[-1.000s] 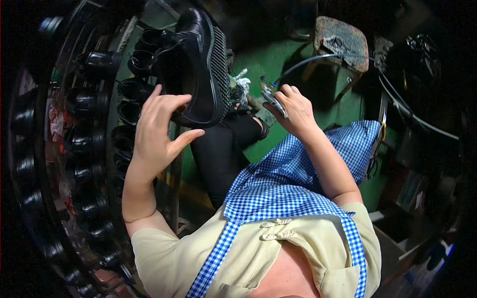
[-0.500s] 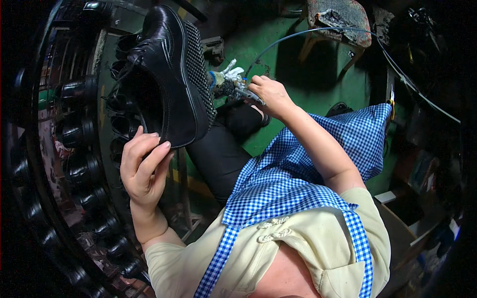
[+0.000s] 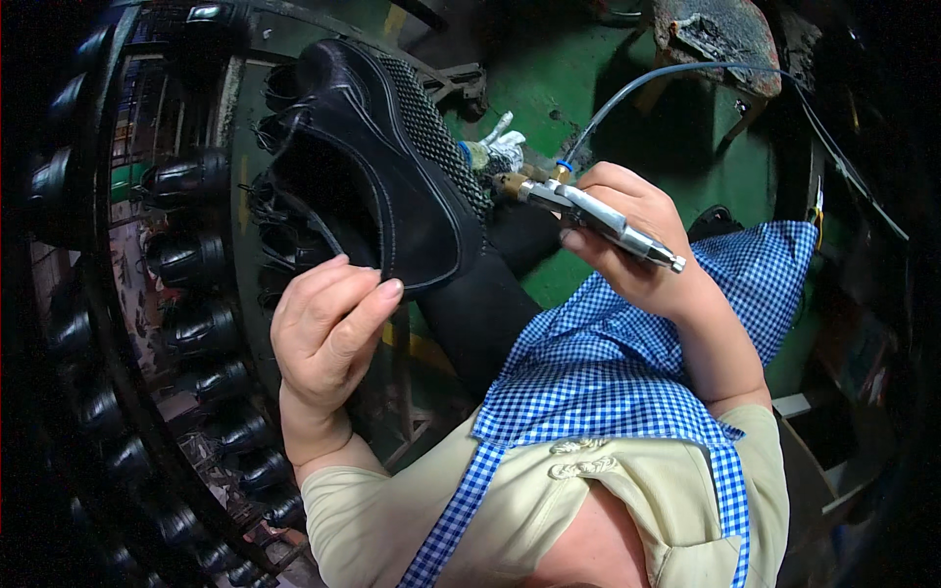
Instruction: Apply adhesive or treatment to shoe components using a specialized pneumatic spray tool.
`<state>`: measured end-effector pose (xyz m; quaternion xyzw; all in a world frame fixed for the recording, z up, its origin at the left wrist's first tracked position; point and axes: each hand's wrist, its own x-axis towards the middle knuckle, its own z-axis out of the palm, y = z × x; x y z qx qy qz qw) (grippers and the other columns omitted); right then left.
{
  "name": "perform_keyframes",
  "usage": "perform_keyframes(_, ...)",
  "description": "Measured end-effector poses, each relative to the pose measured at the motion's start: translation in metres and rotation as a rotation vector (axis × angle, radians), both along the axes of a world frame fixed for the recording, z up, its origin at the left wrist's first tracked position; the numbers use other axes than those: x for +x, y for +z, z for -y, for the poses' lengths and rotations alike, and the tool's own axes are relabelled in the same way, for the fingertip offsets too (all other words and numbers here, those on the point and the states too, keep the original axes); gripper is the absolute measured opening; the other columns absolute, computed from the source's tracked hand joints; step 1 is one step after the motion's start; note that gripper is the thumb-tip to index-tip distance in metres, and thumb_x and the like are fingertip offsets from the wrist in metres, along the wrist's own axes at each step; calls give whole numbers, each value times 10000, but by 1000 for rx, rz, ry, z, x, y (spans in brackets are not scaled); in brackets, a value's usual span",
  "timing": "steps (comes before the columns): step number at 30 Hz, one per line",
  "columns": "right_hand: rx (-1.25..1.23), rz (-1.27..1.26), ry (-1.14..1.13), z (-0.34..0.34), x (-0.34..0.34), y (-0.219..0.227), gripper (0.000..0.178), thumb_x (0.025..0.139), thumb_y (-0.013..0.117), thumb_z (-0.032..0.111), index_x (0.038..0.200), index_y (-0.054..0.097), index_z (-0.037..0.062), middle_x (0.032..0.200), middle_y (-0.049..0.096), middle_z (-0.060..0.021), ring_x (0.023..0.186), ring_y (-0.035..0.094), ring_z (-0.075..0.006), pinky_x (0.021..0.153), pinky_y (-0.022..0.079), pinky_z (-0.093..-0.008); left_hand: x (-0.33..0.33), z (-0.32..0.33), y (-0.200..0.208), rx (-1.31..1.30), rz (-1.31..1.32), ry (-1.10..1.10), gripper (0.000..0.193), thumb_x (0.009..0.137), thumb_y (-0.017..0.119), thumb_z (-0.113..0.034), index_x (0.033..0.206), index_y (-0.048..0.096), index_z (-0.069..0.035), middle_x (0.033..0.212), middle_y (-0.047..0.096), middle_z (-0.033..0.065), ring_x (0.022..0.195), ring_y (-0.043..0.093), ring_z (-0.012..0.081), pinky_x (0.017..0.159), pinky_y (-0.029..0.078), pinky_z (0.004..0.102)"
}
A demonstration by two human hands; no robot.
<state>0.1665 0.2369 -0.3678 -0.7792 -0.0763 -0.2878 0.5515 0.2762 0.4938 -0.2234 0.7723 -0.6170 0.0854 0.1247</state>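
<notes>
A black lace-up shoe (image 3: 412, 186) with a textured sole hangs tilted on the left, its sole toward the right. My left hand (image 3: 333, 323) pinches it by the heel end, thumb outside and fingers at the collar. In my right hand (image 3: 637, 235) is a metal spray gun (image 3: 598, 216) with a brass nozzle, pointing at the sole from a short distance. A thin grey-blue hose (image 3: 642, 80) runs from the gun's fitting in an arc to the right. Part of the gun's grip is hidden by my fingers.
Racks of several black shoes (image 3: 191, 260) line the left side. Behind the nozzle lies a whitish, crumpled glove-like thing (image 3: 502, 145). A stained stool (image 3: 716, 49) stands at the far right on the green floor (image 3: 549, 108). My blue checked apron (image 3: 608, 363) covers my lap.
My right hand has come nearer and turned, so the spray gun shows more fully. The shoe's toe, shiny before, looks duller. The whole view has shifted slightly.
</notes>
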Motion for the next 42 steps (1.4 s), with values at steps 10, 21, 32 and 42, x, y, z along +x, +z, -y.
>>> perform_keyframes(10, 175, -99, 151, -5, 25, 18, 269, 909, 711, 187, 799, 562, -9, 722, 510, -123, 631, 524, -293, 597, 436, -389, -2, -2, 3, 38, 10, -3, 377, 750, 759, -7, 1103, 702, -129, 976, 676, 50, 885, 673, 234, 824, 587, 409)
perform_keyframes(21, 172, -121, 166, -6, 37, 16, 278, 922, 702, 246, 807, 622, 6, 704, 543, -120, 631, 573, -300, 572, 451, -393, -3, -3, 3, 31, 3, 31, 363, 731, 765, 0, 1070, 708, -118, 947, 672, 57, 890, 676, 242, 844, 594, 423)
perform_keyframes(32, 153, -31, 155, -10, 37, 20, 188, 892, 722, 140, 858, 606, -3, 754, 535, -109, 666, 558, -257, 597, 458, -355, -5, 4, 7, 44, 15, 34, 357, 722, 766, 7, 1055, 716, -112, 953, 678, 52, 905, 675, 242, 827, 601, 394)
perform_keyframes(42, -3, -124, 153, -4, 27, 29, 217, 860, 738, 240, 800, 667, 43, 749, 597, -117, 696, 619, -318, 606, 507, -404, -4, 7, 7, 42, 20, 33, 356, 711, 766, 10, 1042, 729, -117, 949, 686, 48, 923, 681, 244, 801, 607, 369)
